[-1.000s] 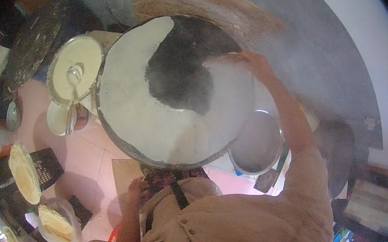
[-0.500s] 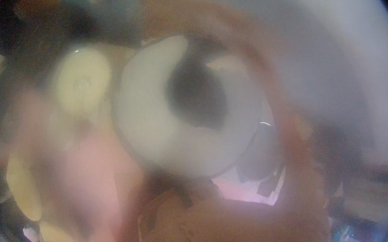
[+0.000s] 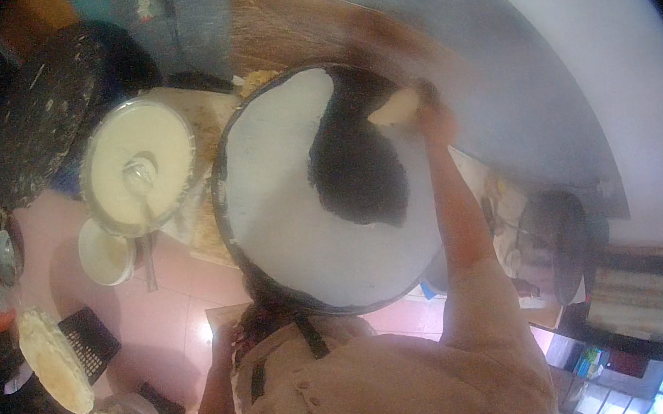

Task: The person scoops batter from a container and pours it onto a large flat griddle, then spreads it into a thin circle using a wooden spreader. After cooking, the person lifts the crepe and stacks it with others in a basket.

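Note:
A large round griddle (image 3: 355, 166) stands in front of me, with a dark bare patch in its middle and right part. Pale batter (image 3: 282, 213) covers the surface around that patch in a broad curved layer. At the far right of the griddle my right hand (image 3: 435, 114) is closed on a flat pale spreader (image 3: 395, 107), which rests at the batter's edge. My left arm hangs low at the left, and my left hand (image 3: 236, 337) is by the griddle's near left rim, its fingers hidden in shadow.
Left of the griddle stands a wide bowl of pale batter (image 3: 166, 157) with a ladle (image 3: 138, 178) in it. A white bucket (image 3: 105, 252) is below it. Stacks of flatbreads (image 3: 54, 361) lie at the lower left. A wall (image 3: 518, 99) runs along the right.
The thick haze over the view has thinned, and the griddle, bowl and floor now show clearly. The griddle sits slightly farther right in the picture. The batter layer looks much the same.

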Available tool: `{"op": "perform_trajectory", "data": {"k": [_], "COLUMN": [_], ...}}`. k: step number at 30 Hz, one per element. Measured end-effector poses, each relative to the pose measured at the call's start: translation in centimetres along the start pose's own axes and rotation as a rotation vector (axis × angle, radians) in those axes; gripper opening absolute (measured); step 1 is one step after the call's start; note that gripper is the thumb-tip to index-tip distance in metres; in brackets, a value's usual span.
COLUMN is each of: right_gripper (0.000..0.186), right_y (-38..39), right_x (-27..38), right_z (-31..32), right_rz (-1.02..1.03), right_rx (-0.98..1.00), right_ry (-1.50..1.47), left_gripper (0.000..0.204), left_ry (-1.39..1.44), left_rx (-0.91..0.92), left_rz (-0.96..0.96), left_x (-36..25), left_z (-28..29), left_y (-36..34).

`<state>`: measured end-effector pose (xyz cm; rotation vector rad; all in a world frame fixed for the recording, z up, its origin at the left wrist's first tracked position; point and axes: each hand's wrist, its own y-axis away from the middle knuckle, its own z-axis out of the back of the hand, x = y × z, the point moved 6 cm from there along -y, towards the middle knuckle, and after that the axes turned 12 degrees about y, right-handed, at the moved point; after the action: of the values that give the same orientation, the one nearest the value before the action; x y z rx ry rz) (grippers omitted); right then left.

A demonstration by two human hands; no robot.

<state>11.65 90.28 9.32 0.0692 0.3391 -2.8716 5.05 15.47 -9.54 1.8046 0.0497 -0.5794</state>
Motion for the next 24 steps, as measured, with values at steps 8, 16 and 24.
{"op": "perform_trajectory", "data": {"k": [8,16,24], "right_gripper": [0.033,0.037,0.035], "right_y": [1.8,3.9,1.4], "right_x": [3.8,11.5,11.5], "right_z": [5.8,7.8,8.8], "right_rz": [0.056,0.377,0.454], "right_rx": [-0.015,-0.09,-0.017], "right_ry": [-0.332,-0.246,-0.189], "left_gripper": [0.041,0.032,0.036], "left_ry": [0.039,0.167,0.133], "left_rx": [-0.015,-0.024,-0.022], "left_rz": [-0.012,-0.023,-0.029], "left_x": [-1.4,-1.9,-2.0], "left_z": [-0.3,-1.3,-2.1], "left_y": [0.0,0.7,0.5]}}
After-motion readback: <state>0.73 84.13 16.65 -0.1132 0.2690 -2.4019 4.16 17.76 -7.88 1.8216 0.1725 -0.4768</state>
